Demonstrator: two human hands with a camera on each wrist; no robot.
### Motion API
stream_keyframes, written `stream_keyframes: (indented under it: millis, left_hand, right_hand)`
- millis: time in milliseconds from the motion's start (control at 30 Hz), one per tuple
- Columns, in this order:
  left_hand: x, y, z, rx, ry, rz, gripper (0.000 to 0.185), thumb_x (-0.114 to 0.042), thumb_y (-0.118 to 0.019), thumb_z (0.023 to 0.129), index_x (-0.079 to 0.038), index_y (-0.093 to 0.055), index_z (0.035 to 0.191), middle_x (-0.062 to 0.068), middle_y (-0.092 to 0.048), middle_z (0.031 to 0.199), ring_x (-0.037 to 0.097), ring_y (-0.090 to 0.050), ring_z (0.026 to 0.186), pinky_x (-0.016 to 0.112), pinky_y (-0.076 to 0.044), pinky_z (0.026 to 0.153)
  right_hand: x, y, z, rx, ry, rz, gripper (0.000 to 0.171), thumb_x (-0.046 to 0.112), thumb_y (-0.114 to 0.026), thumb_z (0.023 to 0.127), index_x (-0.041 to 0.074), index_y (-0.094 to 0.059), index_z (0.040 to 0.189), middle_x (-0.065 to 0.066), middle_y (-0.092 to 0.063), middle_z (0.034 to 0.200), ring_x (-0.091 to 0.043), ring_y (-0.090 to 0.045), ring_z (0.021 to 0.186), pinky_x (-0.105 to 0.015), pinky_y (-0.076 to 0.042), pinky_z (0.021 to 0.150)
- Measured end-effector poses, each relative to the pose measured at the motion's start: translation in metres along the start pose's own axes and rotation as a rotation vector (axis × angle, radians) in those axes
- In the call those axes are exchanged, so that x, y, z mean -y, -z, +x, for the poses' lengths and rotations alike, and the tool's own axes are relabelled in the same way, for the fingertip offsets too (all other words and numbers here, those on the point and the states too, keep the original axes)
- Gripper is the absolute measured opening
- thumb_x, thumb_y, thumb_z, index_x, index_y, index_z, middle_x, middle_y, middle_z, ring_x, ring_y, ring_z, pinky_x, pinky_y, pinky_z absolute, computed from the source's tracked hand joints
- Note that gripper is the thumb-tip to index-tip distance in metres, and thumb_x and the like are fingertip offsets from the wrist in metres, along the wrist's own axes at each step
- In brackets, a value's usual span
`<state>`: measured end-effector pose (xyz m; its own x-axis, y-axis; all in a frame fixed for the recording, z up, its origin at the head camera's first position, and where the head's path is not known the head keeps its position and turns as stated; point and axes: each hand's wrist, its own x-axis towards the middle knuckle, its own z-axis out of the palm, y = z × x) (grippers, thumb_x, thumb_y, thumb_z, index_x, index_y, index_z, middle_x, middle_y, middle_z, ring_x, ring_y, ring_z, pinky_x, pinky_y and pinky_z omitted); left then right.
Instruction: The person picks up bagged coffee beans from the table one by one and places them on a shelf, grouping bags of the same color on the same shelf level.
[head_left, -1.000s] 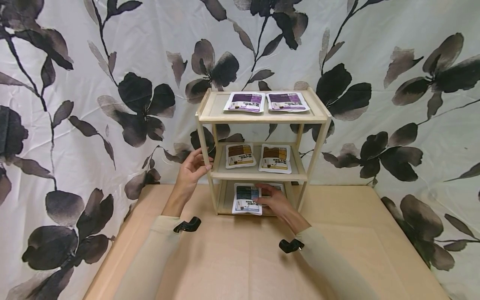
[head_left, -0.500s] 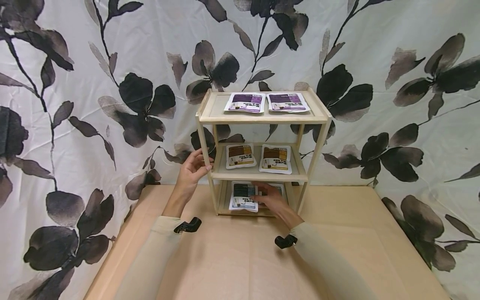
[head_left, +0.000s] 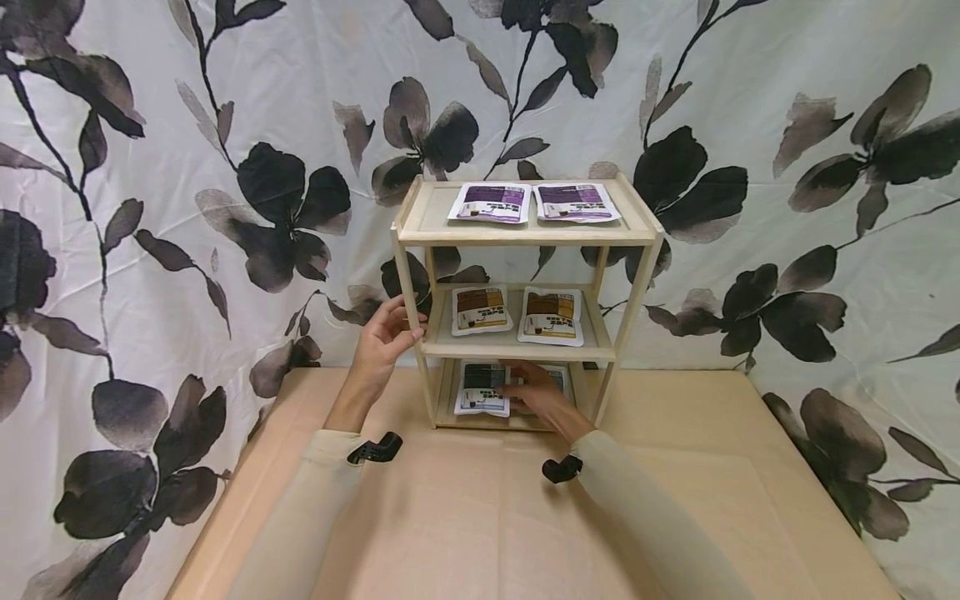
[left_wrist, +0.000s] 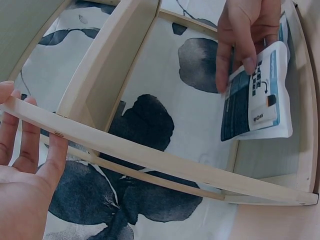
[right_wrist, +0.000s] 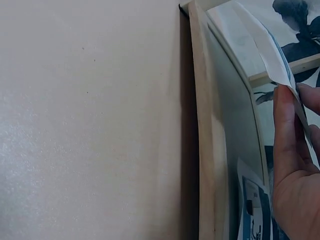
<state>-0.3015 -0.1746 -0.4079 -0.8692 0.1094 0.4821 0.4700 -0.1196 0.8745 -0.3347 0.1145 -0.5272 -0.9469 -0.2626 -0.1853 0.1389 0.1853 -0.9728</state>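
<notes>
A blue-and-white pouch (head_left: 482, 390) hovers over the left part of the bottom shelf, tilted in the left wrist view. My right hand (head_left: 542, 393) pinches its right edge between thumb and fingers, seen edge-on in the right wrist view. Behind that hand, a second blue pouch (right_wrist: 254, 207) lies on the bottom shelf, partly hidden. My left hand (head_left: 384, 337) holds the left front post (left_wrist: 125, 149) of the wooden shelf rack (head_left: 525, 237), fingers on one side and thumb over the other.
Two purple pouches, left (head_left: 491, 202) and right (head_left: 576, 202), lie on the top shelf. Two brown pouches, left (head_left: 481, 310) and right (head_left: 551, 317), lie on the middle shelf, just above my right hand. A floral cloth (head_left: 292, 200) hangs behind the rack, which stands on a tan table (head_left: 465, 517).
The right hand has carried the blue pouch leftward and deeper into the bottom shelf space. My left hand has stayed on the post.
</notes>
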Motion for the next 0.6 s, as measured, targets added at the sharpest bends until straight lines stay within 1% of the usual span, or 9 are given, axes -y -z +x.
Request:
stream_keyframes:
  millis: [167,233,367,500,600]
  left_hand:
    - [0.0,0.001,0.0,-0.001,0.003,-0.004,0.052,0.009,-0.065,0.093,-0.012,-0.057,0.139,0.026,-0.061,0.115,0.02,-0.064,0.102,0.029,-0.057,0.089]
    - [0.0,0.0,0.0,0.0,0.005,-0.004,0.052,0.008,-0.065,0.093,-0.012,-0.057,0.14,0.025,-0.061,0.115,0.02,-0.064,0.102,0.029,-0.057,0.089]
    - [-0.001,0.0,-0.001,0.0,0.013,0.002,0.052,0.007,-0.066,0.093,-0.01,-0.055,0.141,0.022,-0.062,0.116,0.023,-0.063,0.103,0.029,-0.057,0.09]
    - [-0.001,0.001,-0.001,0.003,0.014,0.003,0.052,0.007,-0.066,0.094,-0.008,-0.054,0.142,0.021,-0.063,0.117,0.023,-0.063,0.104,0.029,-0.057,0.09]
    - [-0.001,0.001,0.0,0.006,0.01,0.003,0.053,0.007,-0.066,0.094,-0.007,-0.052,0.143,0.014,-0.065,0.115,0.023,-0.063,0.105,0.03,-0.057,0.09]
  right_hand:
    - [-0.003,-0.001,0.007,0.0,-0.016,0.012,0.066,0.016,-0.081,0.088,0.023,-0.053,0.148,-0.017,-0.04,0.156,-0.029,-0.062,0.119,-0.04,-0.06,0.087]
    - [-0.004,-0.002,0.009,-0.006,-0.024,0.017,0.067,0.014,-0.081,0.088,0.023,-0.053,0.148,-0.017,-0.04,0.156,-0.028,-0.065,0.113,-0.04,-0.06,0.086]
    - [-0.005,-0.004,0.013,-0.013,-0.021,0.023,0.065,0.01,-0.079,0.089,0.019,-0.052,0.148,-0.018,-0.041,0.155,-0.026,-0.067,0.106,-0.04,-0.06,0.085]
    - [-0.005,-0.007,0.014,-0.007,-0.009,0.016,0.064,0.007,-0.075,0.091,0.015,-0.05,0.149,-0.019,-0.043,0.153,-0.027,-0.068,0.106,-0.041,-0.06,0.086]
    - [-0.004,-0.008,0.015,-0.006,-0.007,0.012,0.064,0.006,-0.074,0.092,0.014,-0.049,0.15,-0.02,-0.043,0.152,-0.028,-0.068,0.107,-0.042,-0.06,0.088]
